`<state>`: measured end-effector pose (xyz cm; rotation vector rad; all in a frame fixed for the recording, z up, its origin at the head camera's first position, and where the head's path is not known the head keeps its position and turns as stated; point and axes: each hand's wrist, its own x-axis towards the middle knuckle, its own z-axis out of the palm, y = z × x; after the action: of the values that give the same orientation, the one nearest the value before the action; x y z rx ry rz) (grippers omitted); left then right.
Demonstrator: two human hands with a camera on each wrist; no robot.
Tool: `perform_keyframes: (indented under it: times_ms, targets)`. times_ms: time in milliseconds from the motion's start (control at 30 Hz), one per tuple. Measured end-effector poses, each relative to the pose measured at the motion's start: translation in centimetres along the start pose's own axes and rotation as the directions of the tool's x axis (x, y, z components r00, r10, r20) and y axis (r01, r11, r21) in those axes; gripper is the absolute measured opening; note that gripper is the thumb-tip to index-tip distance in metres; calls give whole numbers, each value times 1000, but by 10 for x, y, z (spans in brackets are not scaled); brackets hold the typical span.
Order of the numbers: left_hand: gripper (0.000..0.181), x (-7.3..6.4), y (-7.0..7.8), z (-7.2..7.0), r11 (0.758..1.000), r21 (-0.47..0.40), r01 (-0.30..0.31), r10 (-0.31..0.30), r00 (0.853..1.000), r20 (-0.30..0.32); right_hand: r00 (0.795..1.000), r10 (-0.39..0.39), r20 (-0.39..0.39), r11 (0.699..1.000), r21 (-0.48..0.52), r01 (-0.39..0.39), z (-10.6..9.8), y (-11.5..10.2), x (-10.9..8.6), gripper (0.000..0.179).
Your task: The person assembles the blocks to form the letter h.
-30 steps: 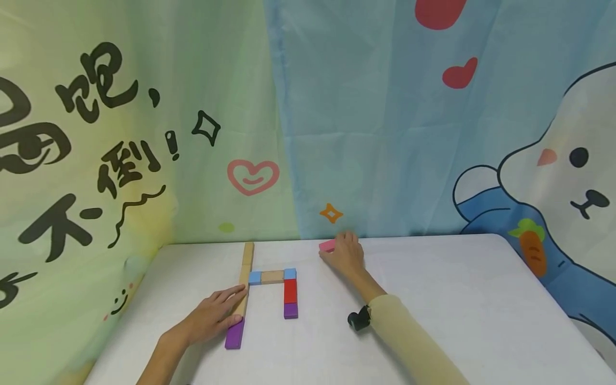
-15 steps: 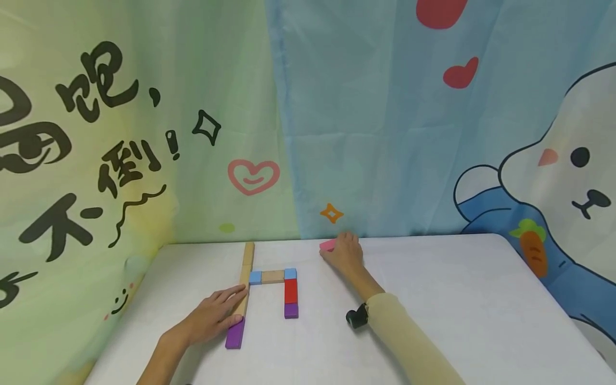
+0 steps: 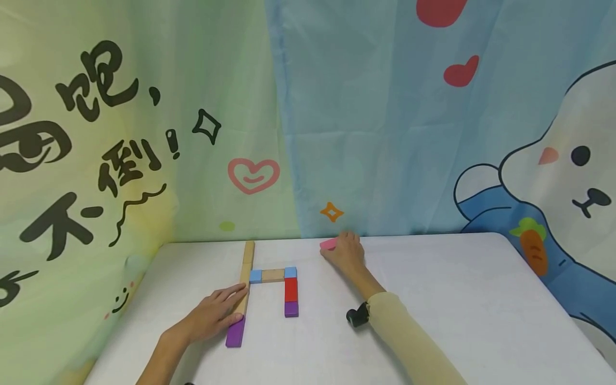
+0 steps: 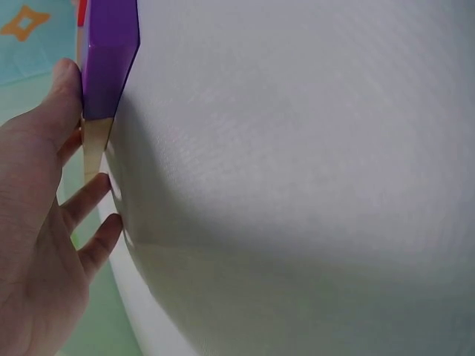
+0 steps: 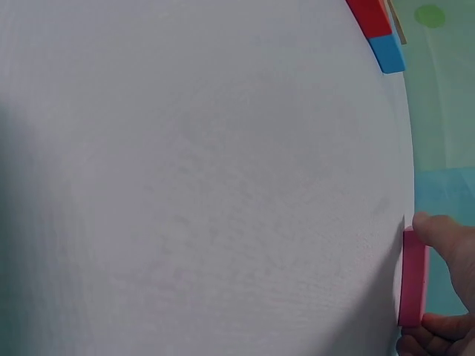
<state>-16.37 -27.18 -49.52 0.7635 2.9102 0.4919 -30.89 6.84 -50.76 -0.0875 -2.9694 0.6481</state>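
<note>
My left hand (image 3: 212, 315) rests on a straight row of building blocks, fingers extended across a plain wooden block (image 3: 244, 299). Its thumb touches the long purple block (image 3: 234, 334) at the near end, also seen in the left wrist view as a purple block (image 4: 110, 59). At the far table edge my right hand (image 3: 348, 258) pinches a pink block (image 3: 329, 244) by its two ends, thumb at one and fingers at the other. In the right wrist view this pink block (image 5: 413, 278) sits right at the white surface.
From the row, a blue block (image 3: 255, 276), a wooden block (image 3: 273, 276) and another blue block (image 3: 291, 272) run rightward. A red block (image 3: 291, 290) and a purple block (image 3: 291, 309) continue toward the front. A printed curtain (image 3: 385, 133) hangs behind the white table (image 3: 433, 299).
</note>
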Motion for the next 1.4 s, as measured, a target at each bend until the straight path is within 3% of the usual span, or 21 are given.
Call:
perform_keyframes:
  times_ms: [333, 600, 1100, 1400]
  targets:
    - [58, 0, 0, -1, 1000, 3, -22, 22, 1000, -13, 1000, 19, 25, 996, 88, -21, 0, 4, -1, 67]
    - [58, 0, -1, 1, 1000, 10, -7, 8, 1000, -16, 999, -46, 9, 987, 153, 44, -3, -3, -4, 60]
    - [58, 0, 1, 1, 1000, 9, -14, 14, 1000, -8, 992, -125, 7, 979, 162, 122, -7, -15, -17, 59]
    - [57, -1, 3, -1, 999, 36, -36, 38, 998, -47, 983, -179, 32, 972, 163, 172, -10, -18, -25, 63]
